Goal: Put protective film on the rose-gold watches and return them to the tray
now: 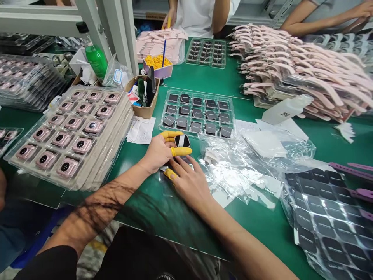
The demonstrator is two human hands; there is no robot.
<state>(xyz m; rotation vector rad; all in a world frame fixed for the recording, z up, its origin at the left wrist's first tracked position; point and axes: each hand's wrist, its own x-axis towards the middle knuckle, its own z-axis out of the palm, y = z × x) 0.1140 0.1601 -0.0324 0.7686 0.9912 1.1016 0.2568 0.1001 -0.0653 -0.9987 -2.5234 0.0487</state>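
Black square watch face [182, 140], gripped by the left hand [159, 151] while the open right hand [189, 182] presses clear film [171, 184], could slip if that grip loosens and drop toward the tray [196, 113] at twelve o'clock.

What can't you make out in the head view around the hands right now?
Under the right hand: whatever lies there, covered by the hand.
Black square piece: its back, hidden by the left hand.
Paper sheet: print too small to read.
Co-worker: cut off by the top edge.

Yellow finger cots [181, 151] are sheathing two fingers of the left hand [157, 152] and the thumb of the right hand [189, 183]. Up the arm from the left hand, a black sleeve [46, 266] is showing.
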